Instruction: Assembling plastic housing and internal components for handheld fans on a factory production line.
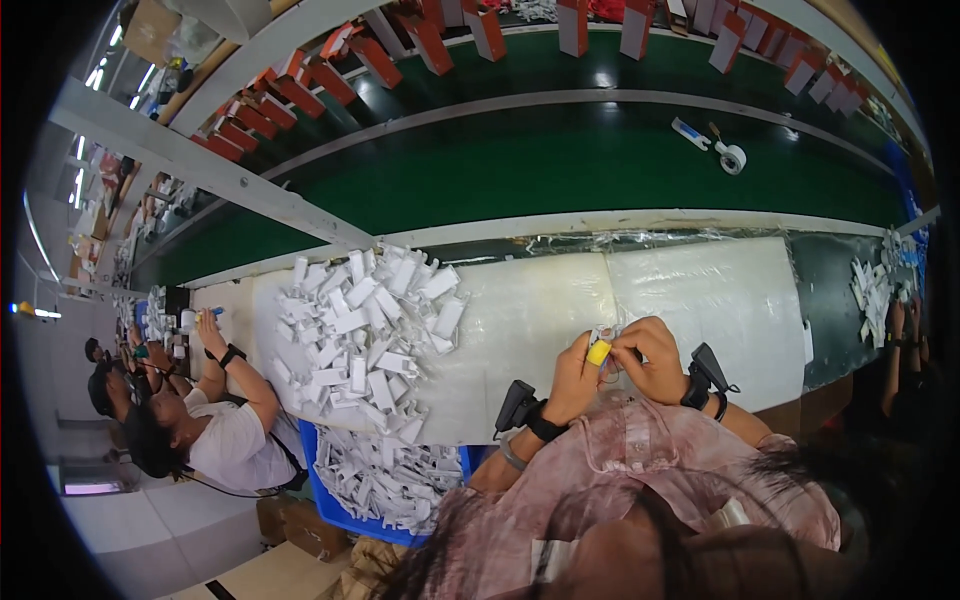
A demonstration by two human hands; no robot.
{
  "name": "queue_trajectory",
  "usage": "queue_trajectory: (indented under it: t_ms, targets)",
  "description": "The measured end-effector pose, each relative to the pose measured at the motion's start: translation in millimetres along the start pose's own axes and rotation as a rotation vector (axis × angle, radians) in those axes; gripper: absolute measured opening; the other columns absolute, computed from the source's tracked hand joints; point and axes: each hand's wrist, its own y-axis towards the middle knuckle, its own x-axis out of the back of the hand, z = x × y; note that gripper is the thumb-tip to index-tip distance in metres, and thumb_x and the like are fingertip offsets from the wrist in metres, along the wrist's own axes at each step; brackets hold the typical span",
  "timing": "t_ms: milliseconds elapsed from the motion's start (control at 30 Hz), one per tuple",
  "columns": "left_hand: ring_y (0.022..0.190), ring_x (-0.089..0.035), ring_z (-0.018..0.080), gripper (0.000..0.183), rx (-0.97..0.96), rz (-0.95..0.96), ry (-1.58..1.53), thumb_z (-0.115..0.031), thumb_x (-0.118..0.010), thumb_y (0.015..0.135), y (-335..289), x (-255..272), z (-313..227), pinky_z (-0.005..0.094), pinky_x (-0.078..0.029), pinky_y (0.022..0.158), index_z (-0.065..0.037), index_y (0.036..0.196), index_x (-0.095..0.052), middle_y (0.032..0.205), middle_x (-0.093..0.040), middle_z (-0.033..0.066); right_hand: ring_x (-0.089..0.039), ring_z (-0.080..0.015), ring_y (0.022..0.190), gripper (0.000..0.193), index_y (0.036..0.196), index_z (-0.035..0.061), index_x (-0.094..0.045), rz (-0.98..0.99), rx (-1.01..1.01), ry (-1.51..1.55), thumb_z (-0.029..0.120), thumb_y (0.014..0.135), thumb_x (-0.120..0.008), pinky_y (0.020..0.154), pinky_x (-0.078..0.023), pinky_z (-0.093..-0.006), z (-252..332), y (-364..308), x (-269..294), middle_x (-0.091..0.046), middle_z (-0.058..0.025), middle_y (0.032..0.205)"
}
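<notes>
Close in front of my chest, my left hand [574, 380] is closed round a small white part with a yellow piece [598, 352] on it. What kind of part it is, I cannot make out. My right hand [652, 362] meets it from the right, thumb and fingers pinched together at the part's side; whatever lies between those fingertips is hidden. Both hands are over the near edge of the white-covered worktable [520, 310]. Left of them, a heap of white plastic pieces [365, 320], mostly small oblong housings, is spread on the table.
A blue bin [335, 515] full of similar white pieces stands below the heap. Beyond the table runs a green conveyor belt [560, 160] carrying a white tape roll [733, 158]. Red-and-white boxes [487, 32] line its far side. People work at left [240, 440] and right.
</notes>
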Motion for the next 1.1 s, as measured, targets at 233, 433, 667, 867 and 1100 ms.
queue_trajectory:
  t_ms: [233,433,667,867,1100]
  targets:
    - [0.069,-0.058,0.0126,0.035,0.18,0.048,0.009,-0.029,-0.04,0.098,42,31,17,0.0272,-0.049,0.052,-0.002,0.118,-0.051,0.088,-0.059,0.0062,-0.052,-0.0305,0.096,0.03,0.102,0.0063,-0.059,0.053,-0.092,-0.112,0.004,0.073,-0.067,0.085,-0.038,-0.0395,-15,7,-11,-0.057,-0.0115,0.102]
    - [0.063,-0.06,0.0148,0.039,0.262,-0.036,-0.267,-0.042,-0.045,0.095,111,105,30,0.0297,-0.052,0.048,-0.005,0.103,-0.056,0.082,-0.061,0.0066,-0.049,-0.0305,0.107,0.034,0.108,0.0071,-0.058,0.117,-0.141,-0.102,0.006,0.075,-0.066,0.092,-0.039,-0.039,-48,1,-12,-0.053,-0.0111,0.113]
    - [0.082,-0.059,0.0218,0.036,0.03,-0.423,-0.921,-0.035,-0.045,0.096,216,221,25,0.0355,-0.051,0.074,-0.004,0.11,-0.054,0.098,-0.062,0.0109,-0.05,-0.0318,0.107,0.033,0.107,0.0067,-0.057,0.055,-0.246,-0.148,0.005,0.075,-0.064,0.092,-0.039,-0.0388,-98,19,17,-0.054,-0.0119,0.113]
    - [0.091,-0.061,0.0231,0.03,-0.014,-0.785,-1.073,-0.027,-0.046,0.096,228,278,63,0.0348,-0.051,0.084,0.0,0.104,-0.056,0.103,-0.063,0.012,-0.051,-0.0373,0.101,0.031,0.104,0.0033,-0.056,-0.147,-0.303,-0.276,0.0,0.073,-0.061,0.087,-0.043,-0.0429,-196,63,59,-0.055,-0.0173,0.106]
    - [0.076,-0.058,0.0151,0.02,0.248,-0.279,-1.185,-0.021,-0.046,0.095,187,175,82,0.031,-0.051,0.07,-0.01,0.104,-0.06,0.089,-0.063,0.001,-0.052,-0.0379,0.105,0.045,0.117,0.0033,-0.049,-0.43,-0.344,-0.685,0.0,0.074,-0.064,0.093,-0.041,-0.0418,-327,150,127,-0.054,-0.0183,0.114]
